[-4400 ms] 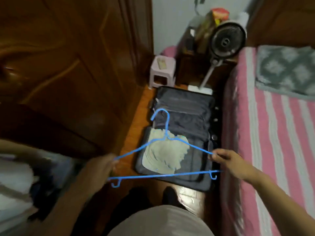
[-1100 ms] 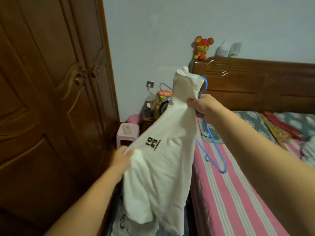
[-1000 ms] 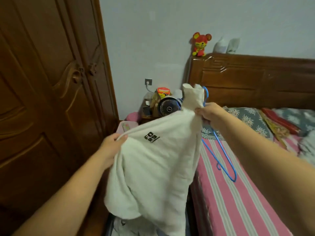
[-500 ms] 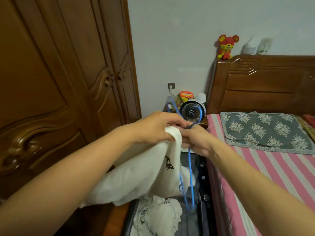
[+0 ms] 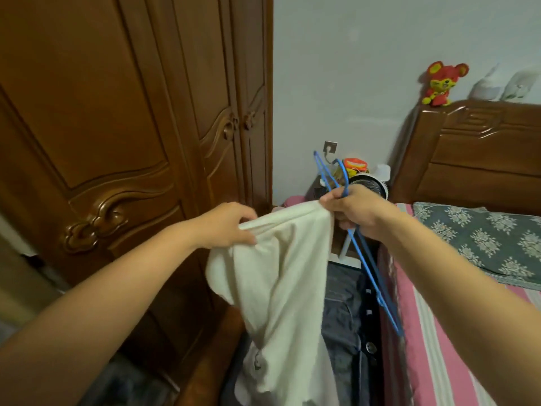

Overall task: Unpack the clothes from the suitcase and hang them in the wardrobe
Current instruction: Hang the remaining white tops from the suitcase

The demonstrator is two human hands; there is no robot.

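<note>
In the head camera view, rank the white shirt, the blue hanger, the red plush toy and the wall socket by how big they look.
1. White shirt
2. Blue hanger
3. Red plush toy
4. Wall socket
The toy and socket sit farther from the camera, so their true size is unsure.

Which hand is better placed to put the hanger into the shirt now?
The right hand: it already grips the blue hanger beside the white shirt, whose edge the left hand holds.

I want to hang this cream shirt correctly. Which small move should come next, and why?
Probably slide one end of the blue wire hanger into the opening of the cream cotton shirt. The left hand grips the shirt's top edge; the right hand holds both that edge and the hanger, which hangs outside the cloth, beside the pink striped bed.
</note>
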